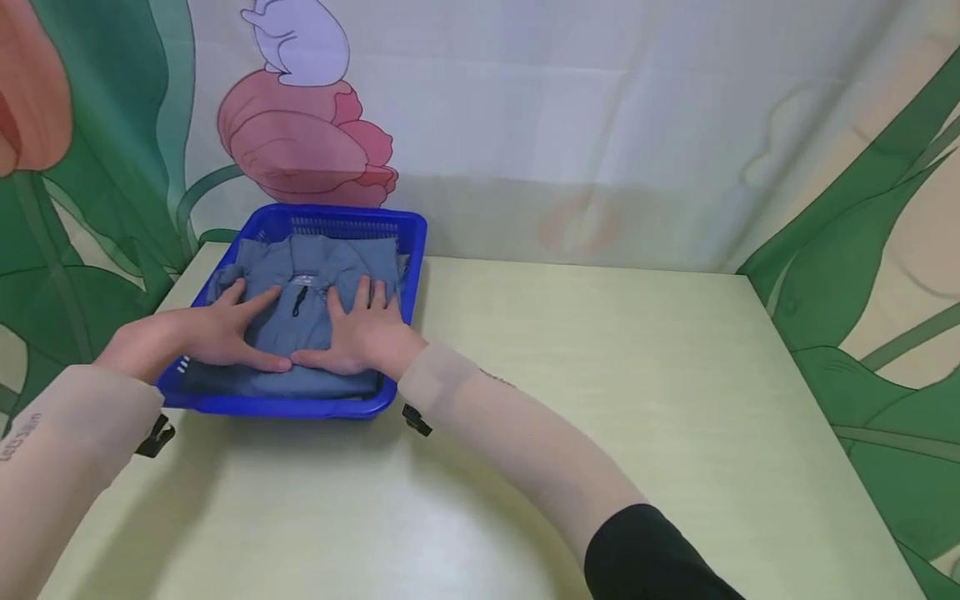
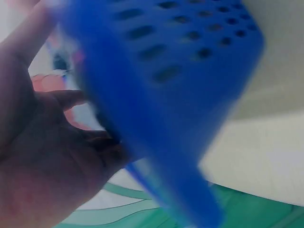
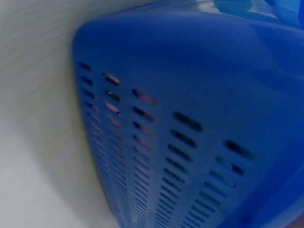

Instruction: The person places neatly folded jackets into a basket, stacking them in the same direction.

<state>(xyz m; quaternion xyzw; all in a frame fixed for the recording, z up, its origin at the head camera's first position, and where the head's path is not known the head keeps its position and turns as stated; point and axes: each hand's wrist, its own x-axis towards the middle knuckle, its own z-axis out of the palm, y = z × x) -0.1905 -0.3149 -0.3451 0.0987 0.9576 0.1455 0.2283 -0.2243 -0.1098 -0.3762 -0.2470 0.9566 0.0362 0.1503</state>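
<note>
A folded blue-grey garment (image 1: pixel 300 258) with a dark zipper pull (image 1: pixel 300 301) at its collar lies in a blue plastic basket (image 1: pixel 300 407). My left hand (image 1: pixel 225 332) rests on the garment's left side, fingers spread. On the right side of the cloth my right hand (image 1: pixel 363 333) lies with its fingers straight and spread. Both thumbs point inward, their tips close together near the front of the garment. In the left wrist view the left hand (image 2: pixel 52 152) reaches over the basket rim (image 2: pixel 128 109). The right wrist view is filled by the slotted basket wall (image 3: pixel 161 142).
The basket stands at the back left of a pale table (image 1: pixel 600 400), near its left edge. Behind the table hangs a printed curtain (image 1: pixel 525 125) with flowers, leaves and a white rabbit. Pale sleeves cover both forearms, with a black sleeve (image 1: pixel 652 554) farther up the right arm.
</note>
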